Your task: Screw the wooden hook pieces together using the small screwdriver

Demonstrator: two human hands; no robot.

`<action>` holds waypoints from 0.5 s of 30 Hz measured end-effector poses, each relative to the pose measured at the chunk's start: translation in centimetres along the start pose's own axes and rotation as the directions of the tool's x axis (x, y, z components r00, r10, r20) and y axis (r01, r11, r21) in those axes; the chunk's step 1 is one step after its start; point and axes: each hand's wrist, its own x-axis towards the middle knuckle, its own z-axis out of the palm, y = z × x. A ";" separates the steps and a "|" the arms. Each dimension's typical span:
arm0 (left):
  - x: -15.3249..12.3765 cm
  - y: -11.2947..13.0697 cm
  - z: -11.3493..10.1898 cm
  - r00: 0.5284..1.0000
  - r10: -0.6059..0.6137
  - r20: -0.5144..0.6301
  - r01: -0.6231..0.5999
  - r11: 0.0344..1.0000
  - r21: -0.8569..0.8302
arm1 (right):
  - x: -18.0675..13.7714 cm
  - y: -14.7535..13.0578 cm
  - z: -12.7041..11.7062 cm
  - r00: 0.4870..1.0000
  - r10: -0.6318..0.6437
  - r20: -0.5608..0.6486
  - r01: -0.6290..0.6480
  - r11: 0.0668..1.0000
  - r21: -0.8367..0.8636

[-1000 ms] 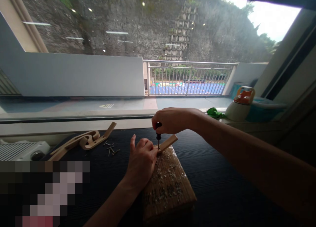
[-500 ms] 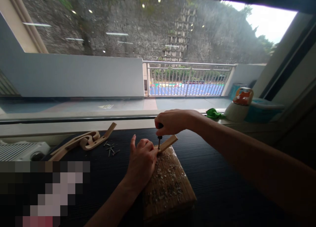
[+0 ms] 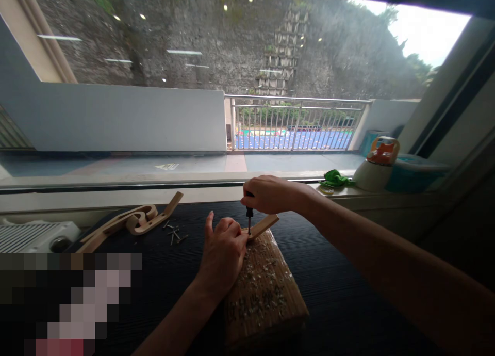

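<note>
My right hand (image 3: 270, 194) is closed round the dark handle of a small screwdriver (image 3: 249, 219), held upright with its tip on a light wooden strip (image 3: 265, 225). My left hand (image 3: 222, 255) is curled, thumb up, and pins the near end of that strip against a worn wooden block (image 3: 263, 289). The block lies on the dark table (image 3: 340, 284), its top littered with pale shavings.
Curved wooden pieces (image 3: 131, 221) and several loose screws (image 3: 175, 233) lie on the table at left. A white device (image 3: 36, 236) sits at the far left. On the window sill at right are a green cloth (image 3: 335, 178) and a white and orange appliance (image 3: 377, 165).
My right hand has shifted slightly right and down with the screwdriver, which still stands on the strip. My left hand has stayed put.
</note>
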 end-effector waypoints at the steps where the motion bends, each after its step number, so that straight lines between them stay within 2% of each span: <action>1: 0.0 0.0 0.0 1.000 -0.002 0.003 0.002 1.000 0.001 | 0.0 0.1 0.3 1.000 0.021 -0.020 -0.021 1.000 0.001; 3: 0.0 0.1 -0.1 1.000 -0.009 0.010 0.009 1.000 -0.001 | 0.0 0.3 0.9 0.998 0.034 -0.061 -0.031 0.998 0.049; 6: 0.1 0.1 -0.1 1.000 -0.023 0.011 0.023 1.000 -0.011 | -0.3 0.7 2.0 0.988 0.005 -0.154 0.032 0.970 0.239; 9: 0.1 0.0 0.1 0.999 -0.031 -0.005 0.031 0.998 -0.050 | -0.3 1.4 3.3 0.968 0.076 -0.239 0.035 0.904 0.426; 15: -0.1 -0.4 0.4 0.999 -0.039 -0.028 0.035 0.991 -0.126 | -0.3 3.4 4.3 0.940 0.169 -0.296 0.023 0.836 0.549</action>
